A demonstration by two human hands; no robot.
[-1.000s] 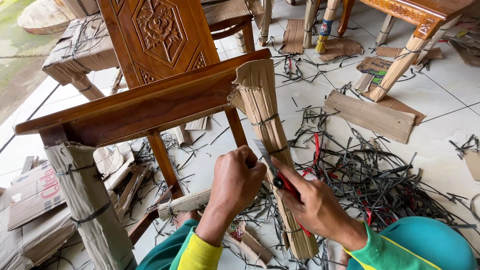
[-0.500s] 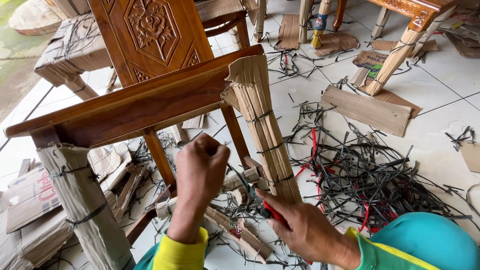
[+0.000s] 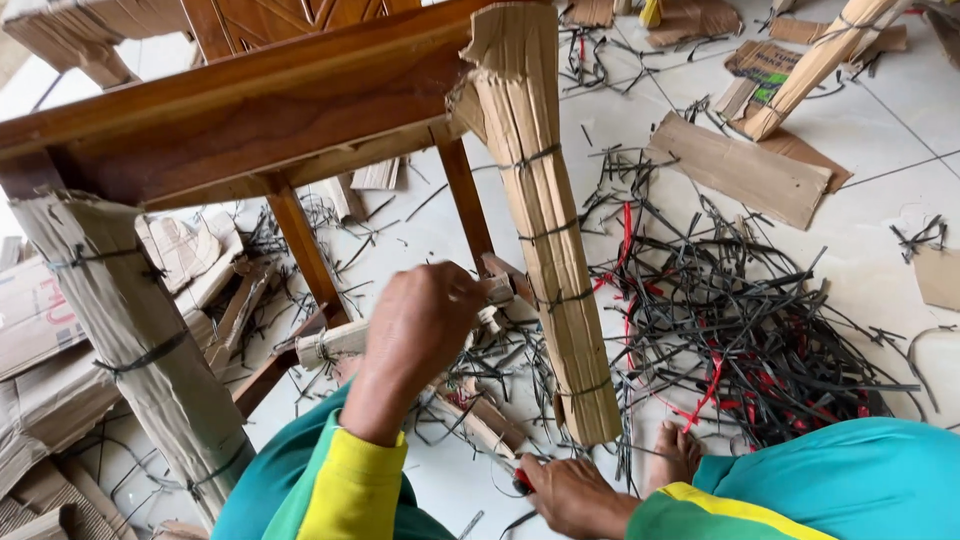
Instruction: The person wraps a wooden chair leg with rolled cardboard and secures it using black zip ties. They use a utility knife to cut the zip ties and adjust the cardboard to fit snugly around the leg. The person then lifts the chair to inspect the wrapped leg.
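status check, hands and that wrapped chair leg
Left hand closed beside cardboard-wrapped leg. Right hand low, gripping red-handled tool. Strap pile alongside.

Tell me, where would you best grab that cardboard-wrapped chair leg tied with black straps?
Probably around the middle of the tall corrugated cardboard-wrapped wooden leg, between two black straps, coming from the near side. It stands upright and slim enough to encircle; the pile of cut black and red strapping crowds its far side.

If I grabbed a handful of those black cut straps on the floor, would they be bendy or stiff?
Probably springy rather than limp: the pile of black straps holds loose curves and loops instead of lying flat. Likely light, since the strips look thin and narrow. They would probably snag and come up in a clump, because they lie tangled over one another with red strips mixed in.
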